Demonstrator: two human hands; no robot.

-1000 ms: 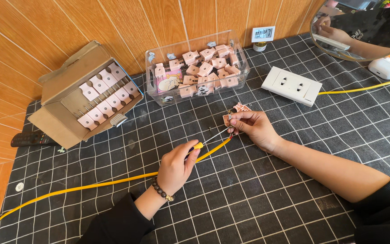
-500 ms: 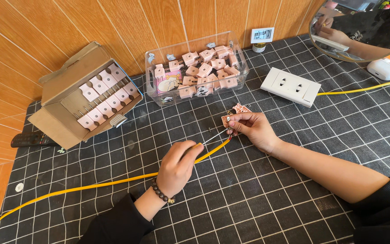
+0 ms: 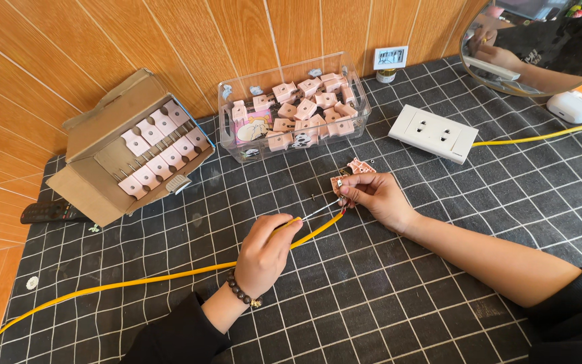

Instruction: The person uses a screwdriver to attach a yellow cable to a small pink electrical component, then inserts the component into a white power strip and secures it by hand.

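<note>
The pink plug (image 3: 349, 176) sits in my right hand (image 3: 374, 199), near the middle of the black gridded mat (image 3: 385, 296), just in front of the clear plastic bin (image 3: 294, 108). My right fingers are closed around the plug body, which is opened so that part of its inside faces up. The stripped end of the yellow cable (image 3: 170, 276) meets the plug at its lower left edge, beside my right thumb.

My left hand (image 3: 264, 253) is closed on a screwdriver (image 3: 308, 217) with a yellow handle. Its thin metal shaft runs up and to the right, and the tip lies at the plug. Whether the tip is seated in a screw cannot be told from this view. The shaft lies just above the cable and nearly parallel to it.

The yellow cable passes under my left hand and trails away to the left across the mat.

The clear plastic bin holds a loose pile of pink plugs of the same kind. To its left, a cardboard box (image 3: 112, 158) lies tipped on its side with rows of pink plugs showing in its open face. To the right of the bin, a white socket block (image 3: 434, 133) lies flat, with a second yellow cable (image 3: 540, 137) leaving its right side. A black remote (image 3: 52, 212) rests by the cardboard box.
</note>
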